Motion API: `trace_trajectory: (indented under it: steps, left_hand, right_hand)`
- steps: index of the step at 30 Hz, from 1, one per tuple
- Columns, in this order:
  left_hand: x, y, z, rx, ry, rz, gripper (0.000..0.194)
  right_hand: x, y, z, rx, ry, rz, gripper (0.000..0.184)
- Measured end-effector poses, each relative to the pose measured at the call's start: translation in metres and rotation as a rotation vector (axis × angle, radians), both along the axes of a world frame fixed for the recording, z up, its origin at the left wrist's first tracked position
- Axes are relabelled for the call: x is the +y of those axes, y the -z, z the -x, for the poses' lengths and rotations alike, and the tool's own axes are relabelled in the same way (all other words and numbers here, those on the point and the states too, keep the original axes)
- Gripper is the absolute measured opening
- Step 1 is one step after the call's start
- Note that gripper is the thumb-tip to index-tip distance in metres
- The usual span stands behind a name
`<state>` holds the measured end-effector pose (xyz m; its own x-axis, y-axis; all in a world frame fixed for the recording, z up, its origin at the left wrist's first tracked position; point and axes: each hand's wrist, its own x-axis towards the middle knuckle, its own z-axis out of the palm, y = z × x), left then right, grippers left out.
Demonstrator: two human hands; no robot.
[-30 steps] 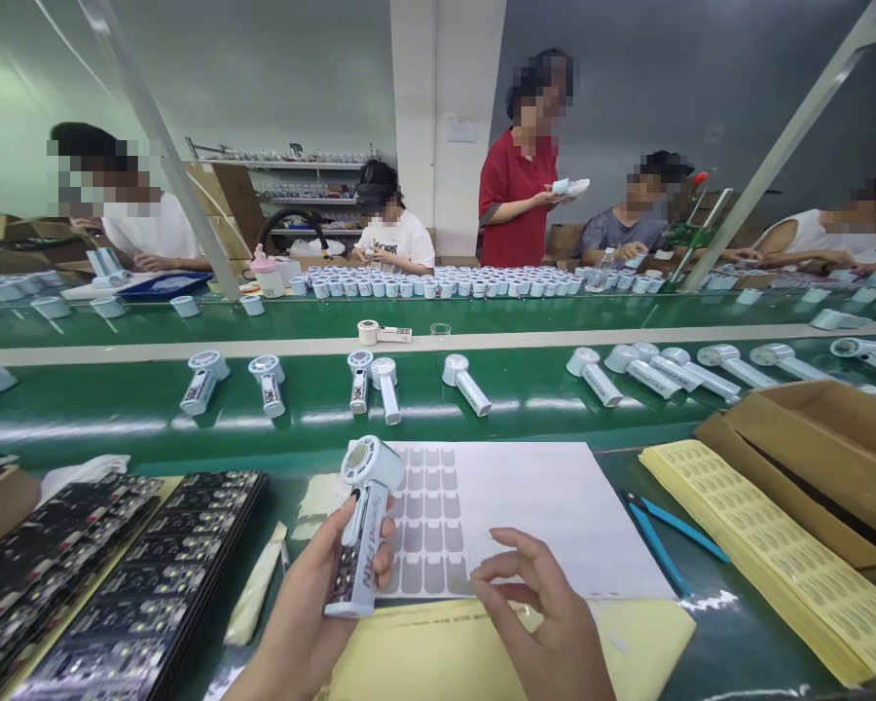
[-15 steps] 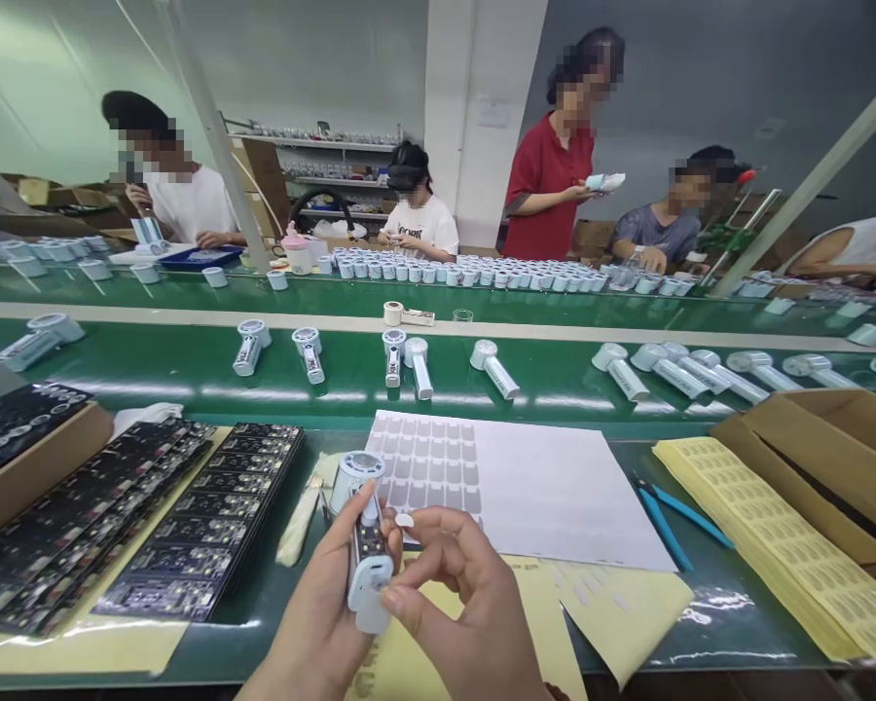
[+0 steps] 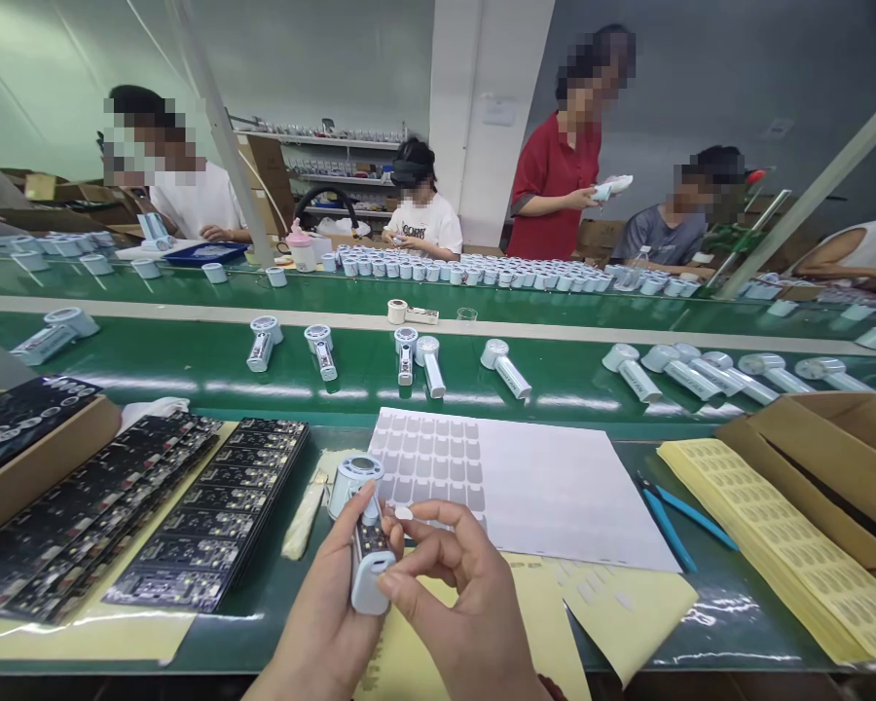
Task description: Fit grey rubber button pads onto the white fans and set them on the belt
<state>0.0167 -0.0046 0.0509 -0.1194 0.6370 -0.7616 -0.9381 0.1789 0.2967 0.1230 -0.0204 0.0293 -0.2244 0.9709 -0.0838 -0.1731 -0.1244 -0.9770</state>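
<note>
Your left hand (image 3: 336, 596) is clamping its fingers round a fan (image 3: 371, 584) by the near left corner of the sheet (image 3: 555, 487), your right hand (image 3: 471, 594) is pinching a tab (image 3: 403, 513), thumb touching the fan's end

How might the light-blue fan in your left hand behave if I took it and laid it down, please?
The fan would probably feel stiff, given its smooth, moulded look. Its exposed circuit board may be fragile. Its jutting handle should keep the round head from rolling far.
</note>
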Motion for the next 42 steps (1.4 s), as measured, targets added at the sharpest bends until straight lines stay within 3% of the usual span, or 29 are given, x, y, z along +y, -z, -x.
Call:
trace_trajectory:
  steps: [4,7,9,12,16,18,21,25,27,31,33,37,42]
  left_hand:
    - [-0.002,-0.002,-0.005,-0.005,-0.018,-0.025,0.021]
    - [-0.003,-0.007,-0.007,-0.018,0.004,0.006,0.022]
    - [-0.004,-0.008,-0.002,-0.018,0.043,0.023,0.022]
    - [-0.004,-0.001,0.014,0.136,0.13,-0.049,0.019]
    - [-0.006,0.019,0.039,0.402,0.19,-0.09,0.013]
    - [-0.009,0.027,0.045,0.479,0.236,-0.095,0.012]
    - [-0.015,0.036,0.046,0.525,0.312,-0.108,0.01]
    - [-0.019,0.045,0.044,0.564,0.404,-0.11,0.008]
    - [-0.019,0.051,0.046,0.577,0.432,-0.121,0.008]
    - [-0.019,0.059,0.052,0.541,0.487,-0.162,0.029]
    - [-0.018,0.056,0.052,0.543,0.52,-0.176,0.038]
    - [-0.011,0.042,0.037,0.601,0.52,-0.263,0.045]
    - [0.003,0.027,0.013,0.562,0.343,-0.195,0.053]
  right_hand:
    - [-0.004,0.006,0.003,-0.128,0.061,-0.198,0.038]
    - [-0.004,0.011,0.002,-0.283,0.18,-0.396,0.053]
    - [-0.002,0.014,0.0,-0.318,0.192,-0.357,0.063]
    - [0.004,0.024,-0.007,-0.261,0.097,-0.211,0.041]
    - [0.004,0.046,-0.011,-0.377,-0.067,-0.198,0.01]
    - [0.001,0.056,-0.01,-0.461,-0.139,-0.216,0.007]
    - [-0.005,0.067,-0.004,-0.608,-0.135,-0.356,0.013]
    - [-0.01,0.071,0.002,-0.831,-0.149,-0.498,0.016]
    - [-0.009,0.069,0.0,-0.786,-0.196,-0.44,0.016]
    - [0.0,0.056,-0.014,-0.396,-0.323,-0.133,0.01]
    - [0.004,0.046,-0.022,-0.278,-0.328,-0.05,0.007]
    - [0.011,0.023,-0.029,-0.184,-0.291,-0.087,0.009]
    - [0.024,0.0,-0.027,-0.288,-0.255,-0.199,0.008]
